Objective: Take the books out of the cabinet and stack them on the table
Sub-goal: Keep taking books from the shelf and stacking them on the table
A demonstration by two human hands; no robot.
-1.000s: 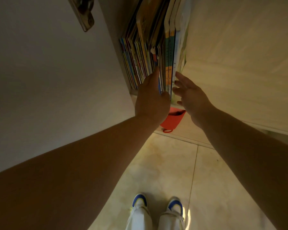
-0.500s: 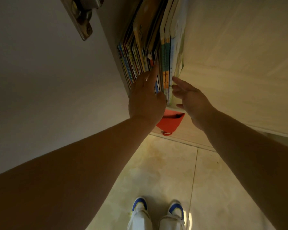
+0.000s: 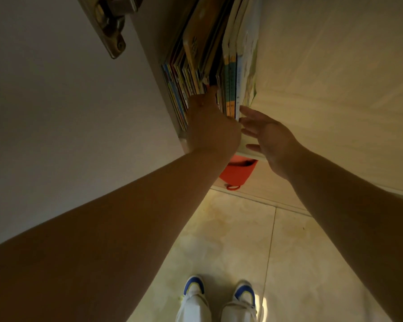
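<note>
A tight row of thin, colourful books (image 3: 191, 73) stands upright on a cabinet shelf (image 3: 250, 152) at top centre. My left hand (image 3: 211, 123) lies against the spines, and its straight fingers slide into a dark gap in the middle of the row, where the tips are hidden. To the right of that gap stand a few taller books (image 3: 233, 73) with teal, orange and white spines. My right hand (image 3: 269, 135) is spread just right of them, a fingertip at the lower corner of the outermost white book. No table is in view.
The open cabinet door (image 3: 68, 108) with a metal hinge (image 3: 111, 26) fills the left side. A pale wood-grain panel (image 3: 335, 84) bounds the shelf on the right. A red bag (image 3: 237, 170) sits below the shelf. Beige floor tiles (image 3: 233, 240) and my shoes (image 3: 193, 287) lie underneath.
My left hand has pushed up and deeper into the gap between the books. My right hand has edged closer to the rightmost books.
</note>
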